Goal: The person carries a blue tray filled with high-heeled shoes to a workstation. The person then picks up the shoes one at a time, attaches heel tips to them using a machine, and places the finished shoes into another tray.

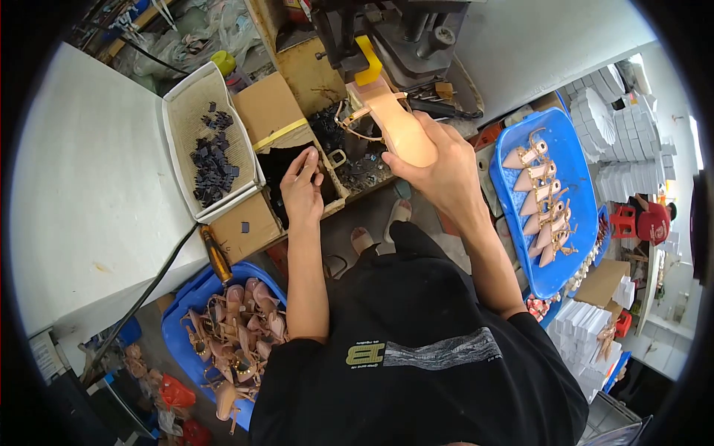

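Note:
My right hand (446, 160) is wrapped round a tan strappy sandal (405, 130), whose heel end lies at a yellow part (368, 61) of the dark machine (416, 37). Its thin studded straps hang at the left side of the shoe. My left hand (303, 189) is raised over the open cardboard box, fingers bent and close together, the thumb side partly hidden; whether a small piece is between the fingertips is too small to tell.
A white tray (249, 160) of small black pieces stands at the left. Blue baskets of sandals stand at the lower left (175, 327) and at the right (513, 186). A screwdriver (216, 253) lies by the cardboard. A person in red (654, 221) is far right.

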Demonstrator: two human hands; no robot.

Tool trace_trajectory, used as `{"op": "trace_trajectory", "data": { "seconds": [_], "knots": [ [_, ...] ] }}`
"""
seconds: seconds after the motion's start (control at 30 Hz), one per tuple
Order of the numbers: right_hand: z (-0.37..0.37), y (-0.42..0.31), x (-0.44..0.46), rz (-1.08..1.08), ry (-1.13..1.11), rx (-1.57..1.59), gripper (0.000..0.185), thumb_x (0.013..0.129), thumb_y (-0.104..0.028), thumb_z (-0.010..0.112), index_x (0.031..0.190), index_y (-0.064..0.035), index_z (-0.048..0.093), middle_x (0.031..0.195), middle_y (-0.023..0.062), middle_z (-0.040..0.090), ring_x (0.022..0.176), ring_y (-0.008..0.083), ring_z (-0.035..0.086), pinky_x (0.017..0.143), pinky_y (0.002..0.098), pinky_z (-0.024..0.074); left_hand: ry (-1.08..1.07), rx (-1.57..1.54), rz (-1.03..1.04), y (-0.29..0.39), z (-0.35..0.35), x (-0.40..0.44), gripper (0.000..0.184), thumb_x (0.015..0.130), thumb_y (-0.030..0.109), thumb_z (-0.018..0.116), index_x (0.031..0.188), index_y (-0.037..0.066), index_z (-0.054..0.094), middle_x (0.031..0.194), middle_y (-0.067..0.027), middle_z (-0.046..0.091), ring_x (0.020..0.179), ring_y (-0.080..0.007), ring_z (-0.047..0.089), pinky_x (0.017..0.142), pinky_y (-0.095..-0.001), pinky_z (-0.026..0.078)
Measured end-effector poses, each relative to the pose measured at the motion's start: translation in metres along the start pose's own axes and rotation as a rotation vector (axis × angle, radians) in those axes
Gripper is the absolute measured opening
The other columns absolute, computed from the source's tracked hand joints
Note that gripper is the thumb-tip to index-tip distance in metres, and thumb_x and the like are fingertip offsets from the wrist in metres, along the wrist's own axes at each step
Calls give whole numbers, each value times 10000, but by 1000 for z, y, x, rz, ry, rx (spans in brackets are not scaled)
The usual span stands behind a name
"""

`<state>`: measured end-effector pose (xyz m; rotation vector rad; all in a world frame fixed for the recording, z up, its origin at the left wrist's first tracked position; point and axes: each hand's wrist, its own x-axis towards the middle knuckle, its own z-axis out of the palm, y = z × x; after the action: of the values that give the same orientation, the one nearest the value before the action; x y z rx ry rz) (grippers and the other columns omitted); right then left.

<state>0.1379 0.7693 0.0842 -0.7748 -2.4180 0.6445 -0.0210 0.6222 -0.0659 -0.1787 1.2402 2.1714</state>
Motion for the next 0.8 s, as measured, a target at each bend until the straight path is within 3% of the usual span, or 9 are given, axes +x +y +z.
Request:
{"op": "trace_trajectory", "data": {
  "seconds": [0.33, 0.5, 0.6, 0.63, 0.67, 0.73, 0.8],
  "knots": [
    [2, 9, 3, -45, -6, 13, 718, 682, -366, 834, 1218, 48, 594, 981, 262, 646, 869, 400, 660, 751, 446, 540, 54, -2, 28, -6, 2, 4, 307, 909, 142, 702, 1157, -35, 659, 966, -32, 660, 751, -88, 562, 668, -221, 496],
    [0, 9, 0, 20, -78, 32, 746, 689, -366, 830, 1259, 37, 565, 940, 229, 633, 859, 390, 653, 758, 435, 538, 57, 49, 47, -7, 2, 3, 313, 900, 144, 713, 1148, -39, 660, 974, -37, 665, 743, -85, 554, 614, -229, 439],
    [-1, 11, -3, 26, -91, 65, 770, 702, -380, 815, 1295, 19, 527, 994, 228, 609, 920, 386, 637, 799, 442, 529, 45, 55, 75, -9, -1, 6, 280, 902, 125, 704, 1125, -39, 663, 962, -33, 668, 736, -78, 543, 580, -222, 387],
    [-5, 11, -3, 59, -123, 59, 797, 703, -408, 822, 1314, 7, 522, 1133, 249, 583, 1000, 384, 629, 849, 422, 517, 1, 69, 73, -9, -2, 6, 282, 910, 120, 692, 1143, -34, 654, 968, -32, 671, 747, -76, 544, 581, -210, 390],
    [-1, 16, -6, 22, -82, 20, 803, 702, -434, 810, 1315, -10, 511, 1147, 238, 562, 1029, 389, 609, 878, 440, 507, 3, 58, 62, -9, -2, 6, 291, 916, 127, 684, 1159, -28, 646, 971, -30, 670, 746, -77, 549, 581, -200, 395],
    [-13, 10, -2, 147, -238, 108, 800, 694, -448, 800, 1314, -35, 508, 1125, 220, 559, 1031, 386, 600, 882, 449, 508, -13, 65, 70, -9, -5, 6, 292, 929, 135, 669, 1167, -28, 633, 1008, -35, 656, 805, -94, 559, 636, -208, 421],
    [-8, 13, -3, 163, -214, 89, 804, 674, -449, 794, 1318, -59, 511, 1094, 215, 558, 1011, 389, 601, 880, 450, 511, -104, 28, 70, -13, -19, 16, 310, 946, 119, 641, 1202, -50, 596, 1006, -44, 633, 821, -108, 539, 685, -224, 437]
  ]
}}
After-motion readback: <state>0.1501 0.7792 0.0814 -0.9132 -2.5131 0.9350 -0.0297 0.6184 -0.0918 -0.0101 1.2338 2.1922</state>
